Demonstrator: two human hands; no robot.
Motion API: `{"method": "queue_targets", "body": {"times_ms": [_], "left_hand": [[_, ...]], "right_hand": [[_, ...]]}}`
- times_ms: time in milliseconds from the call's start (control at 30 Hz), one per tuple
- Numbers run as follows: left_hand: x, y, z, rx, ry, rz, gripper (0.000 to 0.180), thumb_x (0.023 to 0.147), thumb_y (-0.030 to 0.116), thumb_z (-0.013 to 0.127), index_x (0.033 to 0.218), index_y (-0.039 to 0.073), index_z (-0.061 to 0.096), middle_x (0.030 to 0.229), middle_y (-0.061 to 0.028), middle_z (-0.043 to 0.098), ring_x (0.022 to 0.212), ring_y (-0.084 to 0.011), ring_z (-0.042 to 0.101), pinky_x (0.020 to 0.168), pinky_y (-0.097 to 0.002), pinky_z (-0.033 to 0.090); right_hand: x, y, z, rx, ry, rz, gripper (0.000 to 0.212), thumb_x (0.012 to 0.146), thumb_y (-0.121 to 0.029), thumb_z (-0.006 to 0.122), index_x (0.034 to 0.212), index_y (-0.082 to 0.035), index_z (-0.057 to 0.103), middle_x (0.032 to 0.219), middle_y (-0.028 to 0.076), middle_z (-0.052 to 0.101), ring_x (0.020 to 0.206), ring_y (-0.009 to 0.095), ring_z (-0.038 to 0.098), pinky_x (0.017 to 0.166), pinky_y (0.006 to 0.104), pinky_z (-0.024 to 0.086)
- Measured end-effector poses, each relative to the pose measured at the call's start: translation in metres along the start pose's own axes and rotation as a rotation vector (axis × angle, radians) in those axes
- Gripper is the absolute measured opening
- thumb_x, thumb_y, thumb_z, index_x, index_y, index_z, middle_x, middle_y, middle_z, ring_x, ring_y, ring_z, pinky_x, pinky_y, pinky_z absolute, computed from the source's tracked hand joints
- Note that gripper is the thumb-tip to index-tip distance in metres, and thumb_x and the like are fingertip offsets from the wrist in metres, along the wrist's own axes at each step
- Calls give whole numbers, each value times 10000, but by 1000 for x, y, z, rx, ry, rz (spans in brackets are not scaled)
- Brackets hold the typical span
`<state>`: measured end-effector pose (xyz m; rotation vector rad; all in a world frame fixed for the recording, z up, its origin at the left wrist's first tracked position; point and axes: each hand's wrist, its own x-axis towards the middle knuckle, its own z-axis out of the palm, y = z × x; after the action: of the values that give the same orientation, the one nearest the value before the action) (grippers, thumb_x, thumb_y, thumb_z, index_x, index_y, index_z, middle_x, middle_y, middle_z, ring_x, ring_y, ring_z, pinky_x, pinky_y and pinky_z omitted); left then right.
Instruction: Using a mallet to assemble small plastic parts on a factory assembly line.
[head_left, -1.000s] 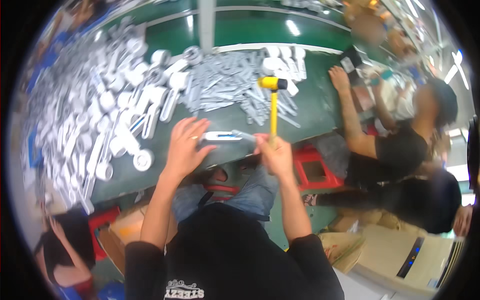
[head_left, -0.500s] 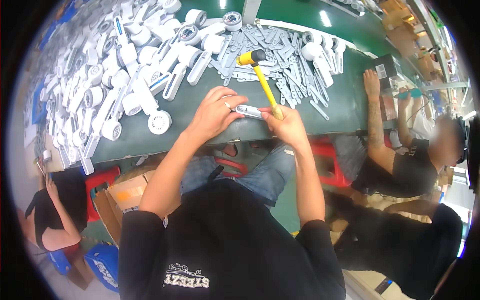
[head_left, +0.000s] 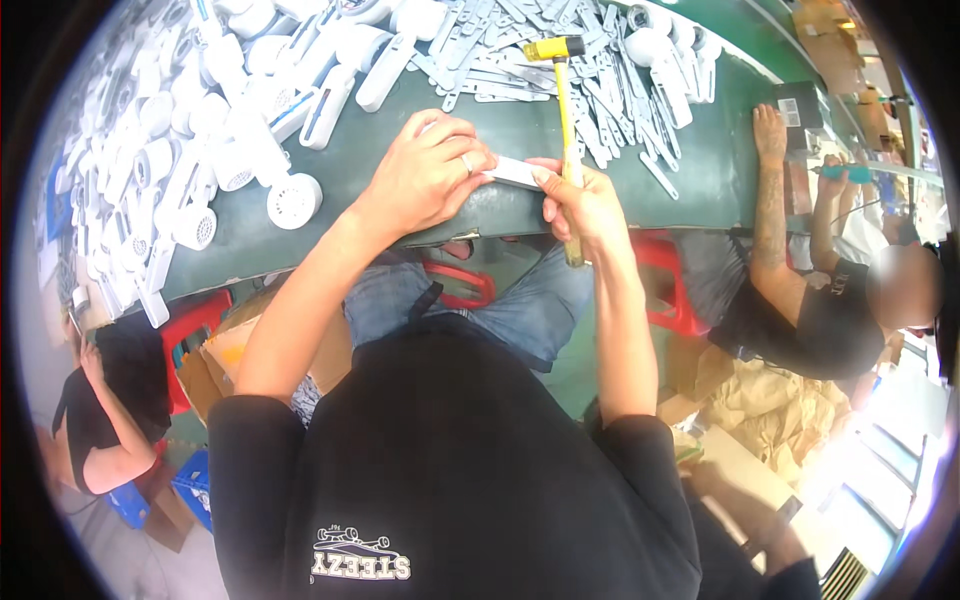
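Note:
My left hand (head_left: pixel 428 172) is closed around one end of a white handheld piece (head_left: pixel 515 173) over the table's near edge. The part inside that palm is hidden; a narrow pale handle sticks out to the right. On its other end rest the thumb and fingers of my right hand (head_left: pixel 588 205). That same hand also grips a mallet (head_left: pixel 567 120) with a yellow shaft, a yellow and black head pointing away from me and the grip end hanging below the hand. Beyond the mallet lies a pile of flat grey strips (head_left: pixel 510 50).
White round-headed handheld units (head_left: pixel 150 160) are heaped on the left of the green table (head_left: pixel 400 125). A few more units (head_left: pixel 670 60) stand at the right of the strips. One person (head_left: pixel 830 310) sits at the right with an arm on the table, another (head_left: pixel 115 410) at the left.
The handle piece has turned from its slotted face to a plainer side. The mallet has swung more upright, its grip end now showing below my right hand. My view has shifted.

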<state>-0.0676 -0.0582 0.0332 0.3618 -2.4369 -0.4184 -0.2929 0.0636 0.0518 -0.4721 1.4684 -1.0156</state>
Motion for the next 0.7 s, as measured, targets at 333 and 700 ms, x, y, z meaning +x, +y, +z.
{"method": "queue_targets", "body": {"times_ms": [333,700], "left_hand": [[14,2,15,96,-75,134,265,885,164,769,1142,228,789,1020,13,767,941,-182,742,1159,-467,488],[17,0,18,146,-12,186,267,843,153,827,1101,224,833,952,23,759,872,-149,726,1153,-447,508]], "right_hand": [[-11,10,7,-114,98,-112,375,1045,-251,712,1332,-11,686,658,-36,549,490,52,443,437,249,338],[-159,57,4,-616,356,-285,552,1145,-236,438,1677,-119,351,743,110,611,605,200,624,621,350,515]]}}
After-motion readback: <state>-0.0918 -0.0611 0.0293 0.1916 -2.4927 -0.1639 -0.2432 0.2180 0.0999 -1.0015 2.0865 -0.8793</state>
